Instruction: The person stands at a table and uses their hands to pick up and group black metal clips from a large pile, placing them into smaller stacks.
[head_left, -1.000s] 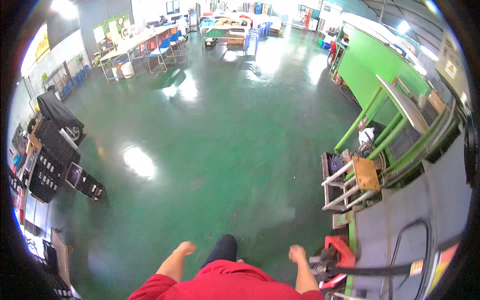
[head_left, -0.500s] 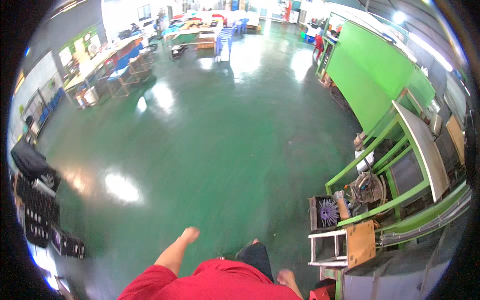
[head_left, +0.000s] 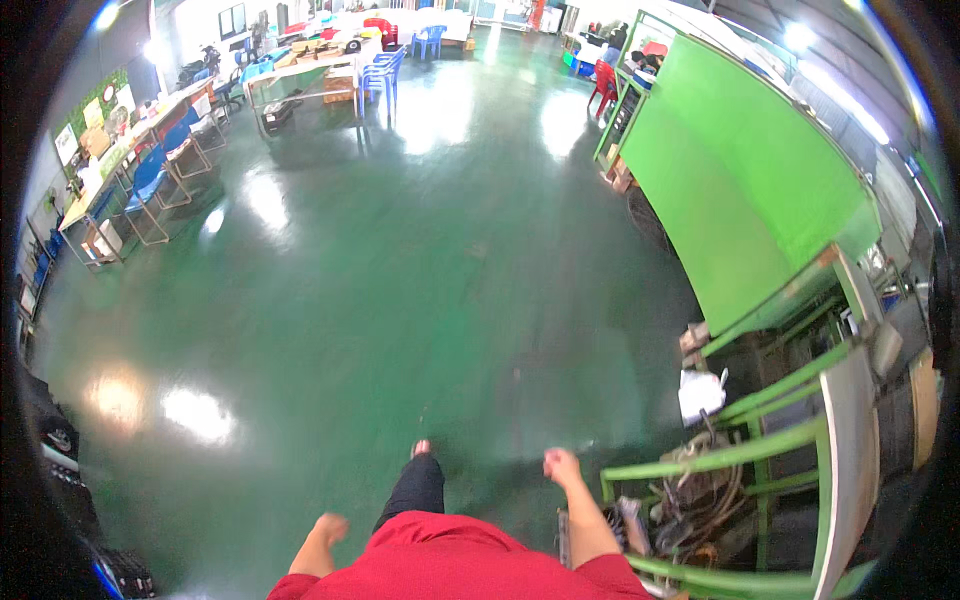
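Observation:
Above the green floor [head_left: 400, 300], my left hand [head_left: 332, 528] hangs low beside my body, blurred, so its fingers cannot be made out. My right hand [head_left: 560, 465] is swung forward on the other side, its fingers curled in with nothing visible in them. Neither hand touches anything. One dark trouser leg [head_left: 412, 492] and a foot [head_left: 421, 448] show ahead of my red shirt [head_left: 450, 555]. Closest to my right hand is a green metal frame [head_left: 720, 455] with hoses and machine parts around it.
A large green panel [head_left: 740, 180] stands along the right. Blue chairs [head_left: 148, 180] line a long table [head_left: 95, 195] at the left. Farther off are stacked blue chairs [head_left: 380, 78], a cluttered table [head_left: 300, 68] and a red chair [head_left: 603, 85]. Dark equipment [head_left: 70, 500] edges the lower left.
I have moved forward across the floor. My left hand has swung back and my right hand forward. The green frame is now nearer, and the white stool beside it is largely out of sight.

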